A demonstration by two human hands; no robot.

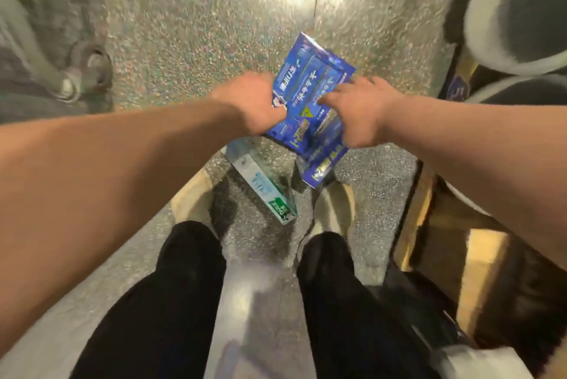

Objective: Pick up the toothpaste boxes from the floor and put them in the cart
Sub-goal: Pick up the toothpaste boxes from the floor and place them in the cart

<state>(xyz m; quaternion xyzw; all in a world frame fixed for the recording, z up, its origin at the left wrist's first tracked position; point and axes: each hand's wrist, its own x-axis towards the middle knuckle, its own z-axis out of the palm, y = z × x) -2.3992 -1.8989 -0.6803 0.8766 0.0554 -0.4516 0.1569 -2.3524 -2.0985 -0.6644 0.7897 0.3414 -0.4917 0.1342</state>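
Observation:
A blue toothpaste multipack box (310,81) is held above the speckled floor in the middle of the view. My left hand (251,102) grips its left edge, and my right hand (362,111) is closed over its right side. Below it, a pale green and white toothpaste box (260,185) lies flat on the floor between my two shoes. The cart shows only as a grey frame with a caster wheel (89,68) at the upper left. The picture is blurred by motion.
My legs in black trousers fill the lower middle, with light shoes (334,206) on the floor. A wooden pallet (429,225) runs along the right side. Large white-rimmed round containers (515,10) stand at the upper right.

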